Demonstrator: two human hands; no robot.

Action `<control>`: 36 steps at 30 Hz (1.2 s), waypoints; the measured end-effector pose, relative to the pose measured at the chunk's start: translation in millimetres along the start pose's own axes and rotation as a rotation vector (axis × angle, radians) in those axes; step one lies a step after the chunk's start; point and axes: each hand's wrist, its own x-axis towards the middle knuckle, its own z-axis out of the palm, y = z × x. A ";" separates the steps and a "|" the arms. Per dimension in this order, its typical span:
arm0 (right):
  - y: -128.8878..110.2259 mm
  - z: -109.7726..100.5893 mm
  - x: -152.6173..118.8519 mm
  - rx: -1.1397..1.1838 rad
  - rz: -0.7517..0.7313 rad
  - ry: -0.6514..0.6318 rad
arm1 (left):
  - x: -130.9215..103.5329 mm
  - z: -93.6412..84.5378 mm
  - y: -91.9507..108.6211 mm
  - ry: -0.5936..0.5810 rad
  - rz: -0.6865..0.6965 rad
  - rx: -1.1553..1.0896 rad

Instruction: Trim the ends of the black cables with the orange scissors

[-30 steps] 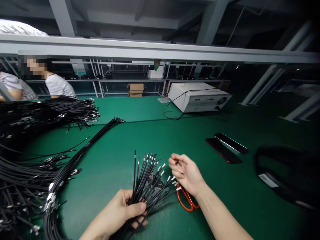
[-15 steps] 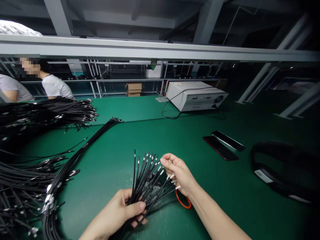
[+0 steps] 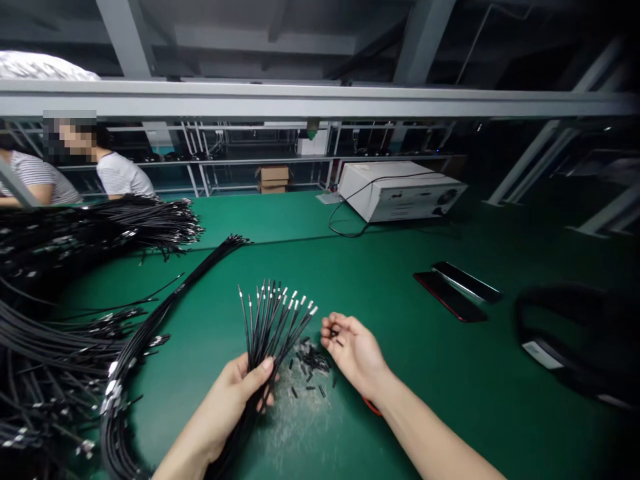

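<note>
My left hand (image 3: pixel 244 393) is closed round a bundle of black cables (image 3: pixel 257 340). Their ends fan out above my fingers, several of them tipped in white or silver. To the right of the bundle, my right hand (image 3: pixel 357 350) is turned palm up with its fingers curled. A few small black tube pieces (image 3: pixel 340 343) lie in it, apart from the cables. Between my hands, a little heap of similar black pieces (image 3: pixel 313 357) is scattered on the green table (image 3: pixel 310 433). An orange-red loop (image 3: pixel 371 405) is mostly hidden under my right wrist.
Large heaps of black cables (image 3: pixel 100 223) fill the left side, and a long curved bundle (image 3: pixel 150 320) lies beside them. At the back stands a white box-shaped device (image 3: pixel 400 193) with a cord. Two phones (image 3: pixel 455 293) and a dark strap (image 3: pixel 543 353) are on the right. Two people sit beyond.
My right hand has drawn away from the cable ends and turned palm up with small black pieces in it. The bundle in my left hand has shifted left, uncovering the heap of pieces.
</note>
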 end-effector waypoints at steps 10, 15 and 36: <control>-13.9 35.7 -50.4 -1.036 -0.492 -0.295 | -20.9 -8.3 24.2 0.167 0.228 -0.090; 60.8 60.6 -126.1 -1.402 -0.836 -1.029 | -52.3 -23.1 52.2 0.222 0.372 -0.223; -13.8 48.3 -57.3 -0.430 0.115 -0.445 | -80.0 -28.0 33.6 0.155 0.258 -0.191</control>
